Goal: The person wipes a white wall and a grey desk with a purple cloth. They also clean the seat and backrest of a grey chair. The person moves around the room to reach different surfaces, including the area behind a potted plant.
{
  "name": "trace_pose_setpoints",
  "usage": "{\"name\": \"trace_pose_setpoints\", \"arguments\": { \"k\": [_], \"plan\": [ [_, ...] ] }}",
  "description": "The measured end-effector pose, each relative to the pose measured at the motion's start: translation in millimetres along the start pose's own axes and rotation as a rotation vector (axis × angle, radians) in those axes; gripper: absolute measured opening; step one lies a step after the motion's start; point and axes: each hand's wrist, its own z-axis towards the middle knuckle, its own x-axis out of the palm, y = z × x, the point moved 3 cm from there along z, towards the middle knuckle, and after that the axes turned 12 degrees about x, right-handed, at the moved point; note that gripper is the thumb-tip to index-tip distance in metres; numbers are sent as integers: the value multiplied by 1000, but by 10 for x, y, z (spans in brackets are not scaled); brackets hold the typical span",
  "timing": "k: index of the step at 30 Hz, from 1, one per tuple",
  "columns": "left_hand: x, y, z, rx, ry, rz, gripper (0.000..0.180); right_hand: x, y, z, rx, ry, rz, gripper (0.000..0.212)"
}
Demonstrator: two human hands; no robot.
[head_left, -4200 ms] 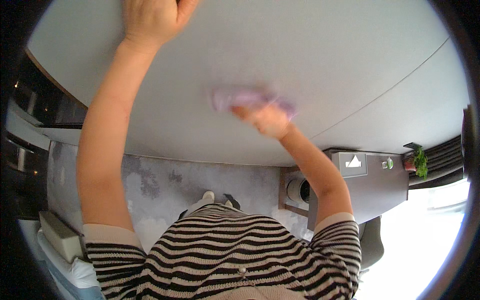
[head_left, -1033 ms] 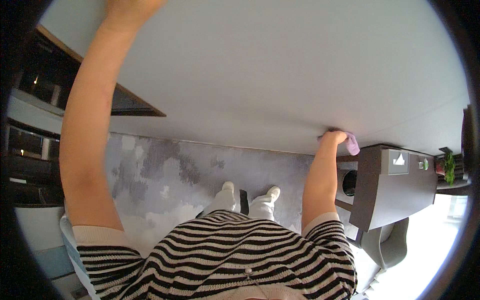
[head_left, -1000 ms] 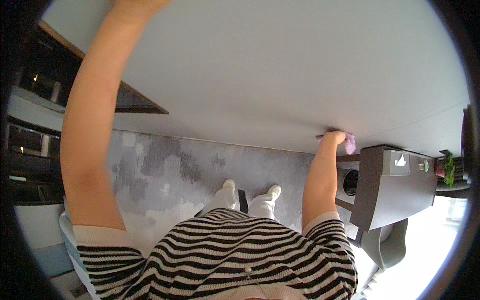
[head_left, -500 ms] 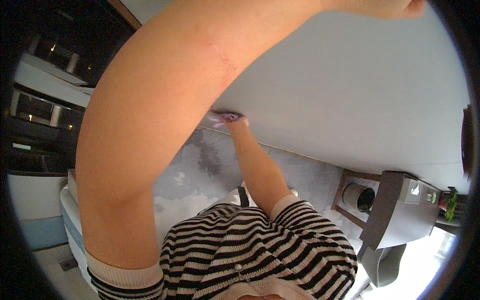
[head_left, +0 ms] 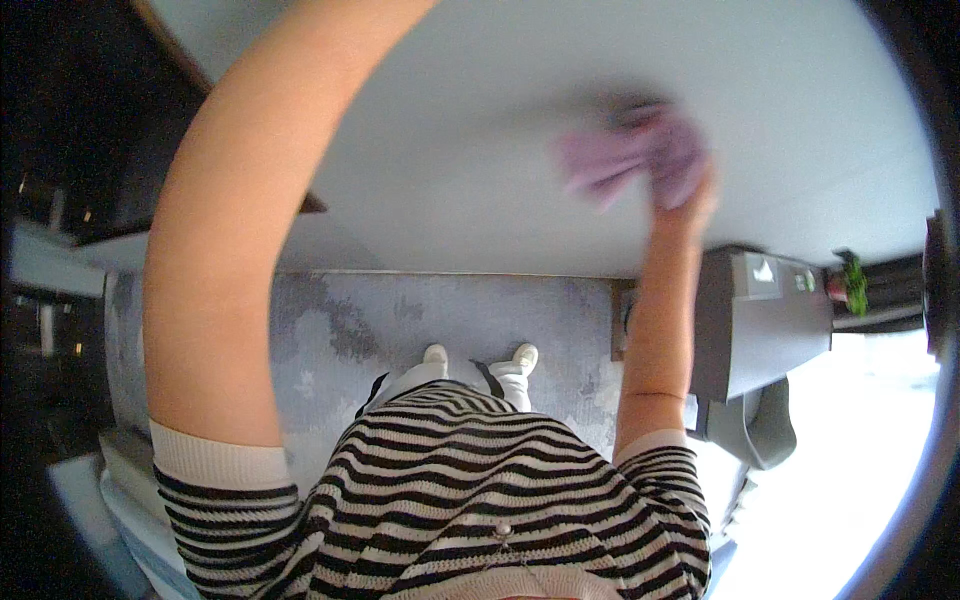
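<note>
The right hand point(head_left: 690, 190) has its grip closed on a soft, crumpled lilac cloth point(head_left: 630, 150), blurred, pressed to the smooth pale grey surface point(head_left: 480, 150), while the left hand is out of view past the top edge, above a mottled grey carpet point(head_left: 400, 310) and a dark cabinet point(head_left: 760, 320).

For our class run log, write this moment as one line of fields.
right hand: grips crumpled lilac cloth on pale grey tabletop | left hand: out of view, forearm raised | motion: cloth blurred
</note>
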Motion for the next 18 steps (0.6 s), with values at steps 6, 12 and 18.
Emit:
{"name": "trace_pose_setpoints", "arguments": {
  "k": [6,12,18],
  "plan": [
    [-168,-63,210,-33,43,-20,50,-253,1682,295,-931,-542,-704,23],
    [-54,-333,414,-29,118,-161,50,-456,-428,136,-935,-510,-932,18],
    [308,-1115,629,18,59,-167,51,-1447,-1132,-982,-84,-134,-1275,17]
  ]
}}
